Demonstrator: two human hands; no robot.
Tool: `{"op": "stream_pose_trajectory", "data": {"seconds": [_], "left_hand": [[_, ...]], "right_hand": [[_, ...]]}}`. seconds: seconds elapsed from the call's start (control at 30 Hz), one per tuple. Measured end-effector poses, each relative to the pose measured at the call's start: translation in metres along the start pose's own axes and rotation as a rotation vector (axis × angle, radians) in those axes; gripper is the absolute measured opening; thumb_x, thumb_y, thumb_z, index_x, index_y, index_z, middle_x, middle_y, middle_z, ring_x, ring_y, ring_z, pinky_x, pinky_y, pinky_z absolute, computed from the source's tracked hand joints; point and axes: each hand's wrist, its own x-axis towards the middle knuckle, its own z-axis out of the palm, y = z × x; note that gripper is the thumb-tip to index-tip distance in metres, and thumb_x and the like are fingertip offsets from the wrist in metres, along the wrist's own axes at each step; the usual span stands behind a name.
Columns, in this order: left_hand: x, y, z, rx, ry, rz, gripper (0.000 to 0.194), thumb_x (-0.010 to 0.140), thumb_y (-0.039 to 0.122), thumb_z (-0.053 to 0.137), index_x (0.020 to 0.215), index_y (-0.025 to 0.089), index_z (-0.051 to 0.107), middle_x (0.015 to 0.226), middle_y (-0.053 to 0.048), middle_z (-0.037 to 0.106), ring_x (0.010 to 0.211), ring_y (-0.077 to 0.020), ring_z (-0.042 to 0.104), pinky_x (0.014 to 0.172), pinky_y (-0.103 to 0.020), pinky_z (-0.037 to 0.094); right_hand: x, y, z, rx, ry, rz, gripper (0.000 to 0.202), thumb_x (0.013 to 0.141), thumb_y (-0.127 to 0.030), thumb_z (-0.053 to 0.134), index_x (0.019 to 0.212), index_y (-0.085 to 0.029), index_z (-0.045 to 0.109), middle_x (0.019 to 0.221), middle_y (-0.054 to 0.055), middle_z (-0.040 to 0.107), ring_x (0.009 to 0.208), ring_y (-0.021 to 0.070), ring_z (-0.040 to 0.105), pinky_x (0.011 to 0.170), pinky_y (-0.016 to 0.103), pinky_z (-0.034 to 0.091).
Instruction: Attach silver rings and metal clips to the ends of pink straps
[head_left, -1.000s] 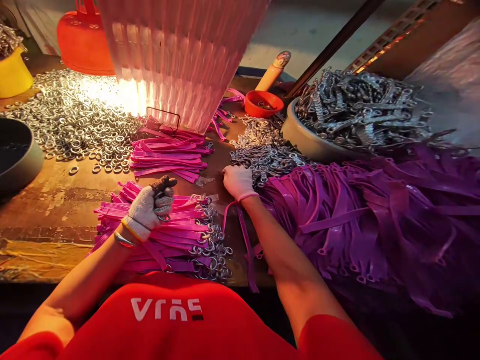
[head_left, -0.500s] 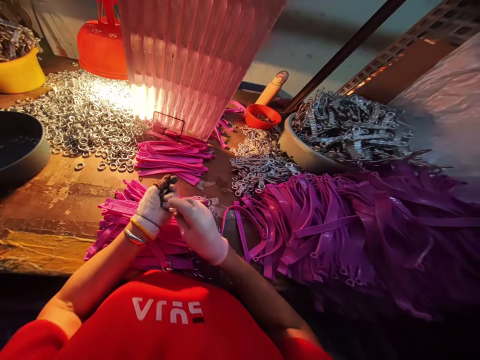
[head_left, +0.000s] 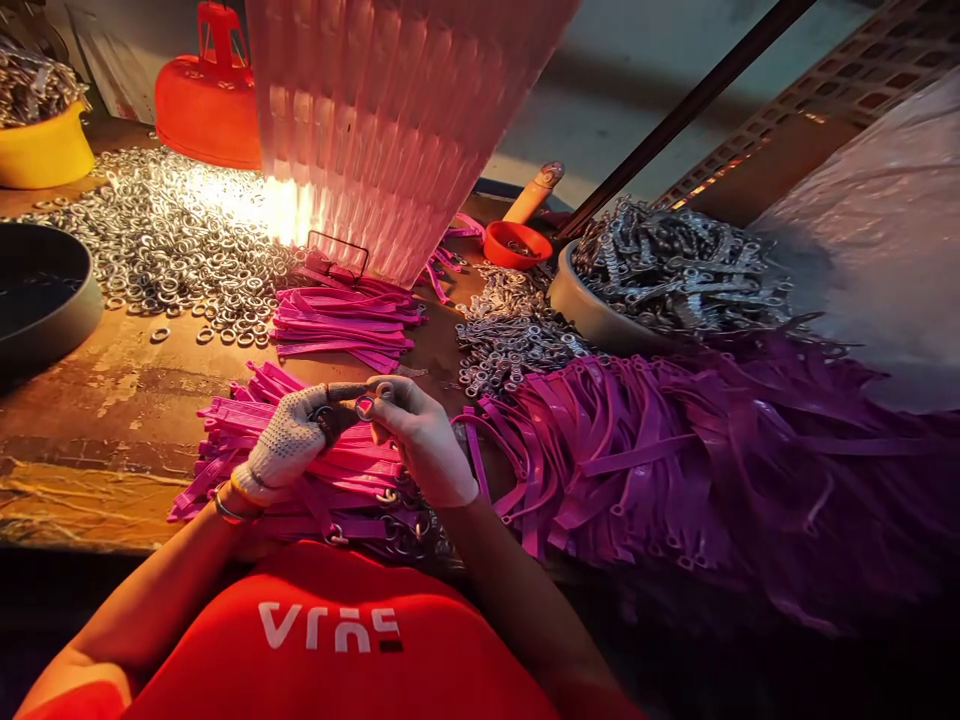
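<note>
My left hand [head_left: 289, 440], in a white knit glove with dark fingertips, and my right hand [head_left: 431, 440], in a thin white glove, meet above a pile of pink straps [head_left: 225, 425]. Between their fingertips is a small metal ring [head_left: 365, 407] with pink showing inside it. Whether that pink is a strap's end or the pile behind cannot be made out. Both hands are closed in a pinch at the ring; the fingers partly hide it. Below them, metal rings [head_left: 337, 535] hang at the near ends of some straps.
Loose metal rings [head_left: 165, 240] are heaped under a red lamp [head_left: 206, 110]. A ribbed plastic sheet [head_left: 390, 120] hangs before me. Purple straps [head_left: 600, 460] lie at right, beside a bowl [head_left: 600, 300] heaped with metal clasps [head_left: 675, 260]. A dark round tray [head_left: 90, 310] stands at left.
My hands have drawn slightly apart, the left moving left and the right moving right. The ring between their fingertips now shows. The view has shifted slightly.
</note>
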Motion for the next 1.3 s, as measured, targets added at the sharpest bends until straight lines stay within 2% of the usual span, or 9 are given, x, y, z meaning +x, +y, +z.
{"op": "stream_pose_trajectory", "data": {"seconds": [0.3,0.5,0.7,0.8,0.9,1.0,1.1,1.2,1.3], "left_hand": [[0.003,-0.001,-0.001,-0.008,-0.145,-0.17,0.036,0.085,0.05,0.071,0.077,0.017,0.06,0.05,0.005,0.047,0.042,-0.0068,0.037,0.04,-0.019,0.026],[0.002,-0.009,-0.001,-0.018,-0.226,-0.208,0.038,0.09,0.051,0.063,0.074,0.018,0.055,0.05,0.005,0.043,0.04,-0.0073,0.033,0.038,-0.021,0.025],[-0.009,-0.008,0.013,0.053,-0.091,-0.1,0.031,0.089,0.048,0.067,0.088,0.017,0.063,0.052,0.006,0.047,0.044,-0.0079,0.036,0.042,-0.021,0.029],[-0.012,-0.01,0.017,0.23,0.056,0.044,0.026,0.087,0.042,0.07,0.092,0.017,0.066,0.061,0.003,0.055,0.052,-0.0092,0.044,0.05,-0.022,0.036],[-0.007,-0.007,0.011,0.413,0.054,0.13,0.021,0.087,0.036,0.069,0.082,0.016,0.064,0.071,0.0,0.061,0.063,-0.0105,0.048,0.058,-0.022,0.04],[0.002,0.003,0.002,0.404,-0.078,0.025,0.026,0.089,0.037,0.065,0.074,0.017,0.058,0.065,0.002,0.056,0.057,-0.0088,0.044,0.051,-0.02,0.036],[0.011,0.012,-0.002,0.24,-0.127,-0.164,0.031,0.091,0.041,0.061,0.072,0.019,0.05,0.053,0.006,0.045,0.043,-0.0074,0.034,0.04,-0.02,0.025],[0.018,0.016,0.004,0.114,-0.13,-0.265,0.031,0.09,0.042,0.059,0.07,0.02,0.049,0.049,0.006,0.04,0.038,-0.007,0.029,0.037,-0.02,0.022],[0.029,0.019,0.012,0.028,-0.169,-0.331,0.031,0.085,0.04,0.06,0.067,0.02,0.045,0.05,0.007,0.036,0.038,-0.006,0.026,0.036,-0.019,0.02]], "right_hand": [[-0.01,0.014,-0.007,-0.693,-0.017,-0.304,0.032,0.093,-0.03,0.051,0.122,-0.02,0.061,0.107,0.008,0.069,0.096,0.0198,0.063,0.091,0.034,0.05],[-0.007,0.006,-0.017,-1.04,-0.221,-0.544,0.032,0.094,-0.014,0.045,0.119,-0.02,0.064,0.108,0.01,0.066,0.1,0.022,0.062,0.089,0.034,0.048],[-0.007,0.01,-0.012,-1.064,-0.012,-0.475,0.021,0.098,-0.02,0.046,0.106,-0.017,0.065,0.1,0.01,0.069,0.094,0.0219,0.063,0.084,0.032,0.047],[-0.011,0.007,-0.007,-1.129,-0.001,-0.375,0.02,0.098,-0.019,0.046,0.105,-0.018,0.064,0.098,0.008,0.071,0.092,0.0212,0.065,0.083,0.031,0.046],[-0.01,-0.001,-0.008,-1.259,-0.022,-0.348,0.022,0.098,-0.022,0.049,0.113,-0.016,0.063,0.102,0.01,0.071,0.093,0.0226,0.065,0.082,0.032,0.045],[-0.003,-0.009,-0.013,-1.321,-0.135,-0.399,0.023,0.097,-0.024,0.053,0.115,-0.015,0.063,0.102,0.01,0.072,0.09,0.0215,0.065,0.079,0.03,0.041],[0.006,-0.012,-0.017,-1.364,-0.231,-0.429,0.021,0.097,-0.024,0.049,0.087,-0.019,0.067,0.076,0.003,0.071,0.07,0.0168,0.061,0.065,0.028,0.033],[0.01,-0.008,-0.019,-1.445,-0.168,-0.484,0.029,0.095,-0.027,0.049,0.071,-0.019,0.064,0.061,0.003,0.065,0.057,0.015,0.053,0.058,0.031,0.024],[0.01,0.003,-0.023,-1.416,-0.064,-0.579,0.032,0.097,-0.036,0.049,0.078,-0.017,0.067,0.066,0.006,0.068,0.058,0.0156,0.056,0.058,0.03,0.025]]}}
